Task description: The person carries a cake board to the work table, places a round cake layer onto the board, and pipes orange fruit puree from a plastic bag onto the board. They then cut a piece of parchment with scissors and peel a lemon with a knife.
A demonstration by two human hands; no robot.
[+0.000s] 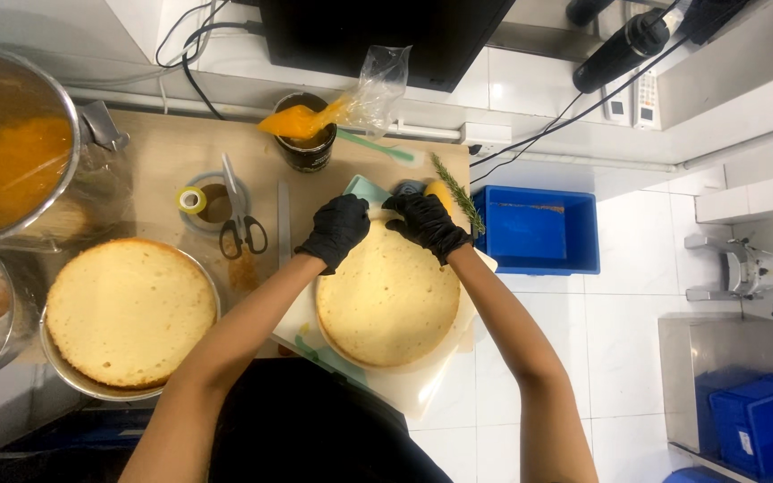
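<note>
Both of our bare forearms are reaching up from the bottom edge, and our black-gloved hands are resting close together at the far rim of the round pale-yellow sponge cake [387,300]. Our left hand [336,230] is curling its fingers down onto the cake's edge. Our right hand [424,221] is pressing beside it, near a yellow-handled tool we cannot make out clearly. We are keeping this cake on a white sheet of paper [422,385] lying on the wooden tabletop [163,152]. Well to the left, a second round sponge cake in a shallow metal pan [127,313] is sitting. Black-handled scissors [239,219] are lying just beyond it beside a small roll of yellow tape [191,199]. A clear piping bag of orange filling [333,109] is standing in a dark cup [308,148]. A sprig of green rosemary [460,197] is lying just right of our right hand.
</note>
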